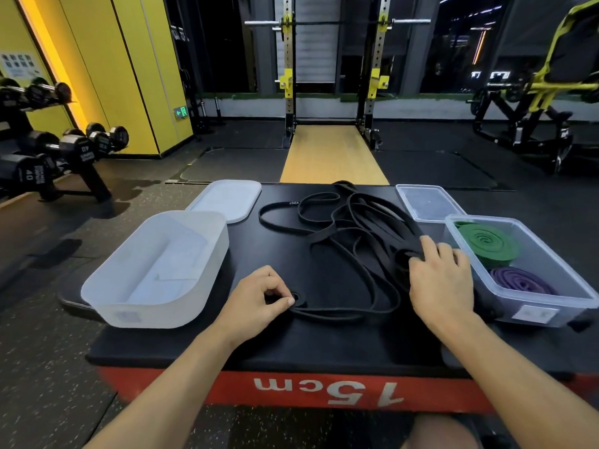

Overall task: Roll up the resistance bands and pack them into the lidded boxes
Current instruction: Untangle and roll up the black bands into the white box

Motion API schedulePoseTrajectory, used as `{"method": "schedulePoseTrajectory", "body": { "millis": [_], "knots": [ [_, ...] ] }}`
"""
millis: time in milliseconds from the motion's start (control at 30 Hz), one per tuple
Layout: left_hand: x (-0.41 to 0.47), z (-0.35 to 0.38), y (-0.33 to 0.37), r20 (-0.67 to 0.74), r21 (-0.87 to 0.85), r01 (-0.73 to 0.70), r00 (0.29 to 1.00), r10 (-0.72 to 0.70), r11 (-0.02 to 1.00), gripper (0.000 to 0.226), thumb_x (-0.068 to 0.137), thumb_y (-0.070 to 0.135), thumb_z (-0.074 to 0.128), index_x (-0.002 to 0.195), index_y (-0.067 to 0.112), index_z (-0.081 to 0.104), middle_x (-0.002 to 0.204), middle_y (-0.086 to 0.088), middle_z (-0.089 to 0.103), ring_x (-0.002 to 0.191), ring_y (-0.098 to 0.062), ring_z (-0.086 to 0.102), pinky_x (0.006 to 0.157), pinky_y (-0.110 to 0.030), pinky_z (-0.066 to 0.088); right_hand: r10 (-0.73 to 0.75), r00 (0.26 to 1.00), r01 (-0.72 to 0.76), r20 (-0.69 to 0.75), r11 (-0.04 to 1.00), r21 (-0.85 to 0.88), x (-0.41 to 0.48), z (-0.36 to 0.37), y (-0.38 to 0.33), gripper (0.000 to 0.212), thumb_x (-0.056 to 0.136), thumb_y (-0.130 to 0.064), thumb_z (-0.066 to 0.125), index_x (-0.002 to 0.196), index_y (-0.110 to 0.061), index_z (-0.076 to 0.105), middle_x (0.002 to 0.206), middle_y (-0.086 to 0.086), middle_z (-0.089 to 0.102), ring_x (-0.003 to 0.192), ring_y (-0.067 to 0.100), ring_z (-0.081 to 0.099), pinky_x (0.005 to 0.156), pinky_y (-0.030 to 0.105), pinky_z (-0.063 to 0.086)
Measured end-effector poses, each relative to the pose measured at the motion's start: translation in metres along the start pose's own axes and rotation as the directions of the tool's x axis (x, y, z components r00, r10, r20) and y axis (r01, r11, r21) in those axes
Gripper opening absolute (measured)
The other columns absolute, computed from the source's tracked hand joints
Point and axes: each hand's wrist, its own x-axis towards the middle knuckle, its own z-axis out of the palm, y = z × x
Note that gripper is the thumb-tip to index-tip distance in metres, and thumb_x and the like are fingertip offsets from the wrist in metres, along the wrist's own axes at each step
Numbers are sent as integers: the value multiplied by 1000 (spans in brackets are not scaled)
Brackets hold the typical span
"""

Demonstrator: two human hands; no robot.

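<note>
black bands (pixel 353 228), green roll (pixel 489 243), purple roll (pixel 520 280), white box (pixel 162 306)

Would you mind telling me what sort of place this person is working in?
Almost certainly a gym: a squat rack stands ahead, dumbbells sit at left, and a yellow-framed machine is at right.

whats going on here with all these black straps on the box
A person's left hand pinches the curled end of a black band while the right hand rests on the tangle of bands. The clear box holds a green roll and a purple roll; the white box holds no bands. The white lid and clear lid lie behind their boxes.
</note>
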Motion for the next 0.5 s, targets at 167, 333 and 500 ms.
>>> {"method": "schedulePoseTrajectory", "body": {
  "millis": [167,333,500],
  "knots": [
    [1,1,-2,-12,15,-8,1000,8,1000,20,87,15,83,74,28,75,89,14,62,88,-8,66,79,-12,45,-39,996,29,85,992,123,2,-4,1,36,85,-30,62,119,-24,71,155,5,43,139,24,41,125,49,10],
    [2,1,-5,-12,4,-23,1000,23,1000,19,87,16,83,75,28,75,90,13,62,88,-10,66,80,-15,48,-119,962,230,-244,838,496,-1,-29,-18,46,78,-24,67,124,-19,71,144,5,55,138,22,46,123,44,12],
    [2,2,-4,-12,4,-29,1000,29,1000,18,87,16,83,76,28,75,90,13,63,89,-8,66,80,-12,46,-358,858,506,-367,711,488,-40,-50,-67,32,87,-32,65,115,-20,73,112,-4,62,101,19,56,85,38,50]
  ]
}}
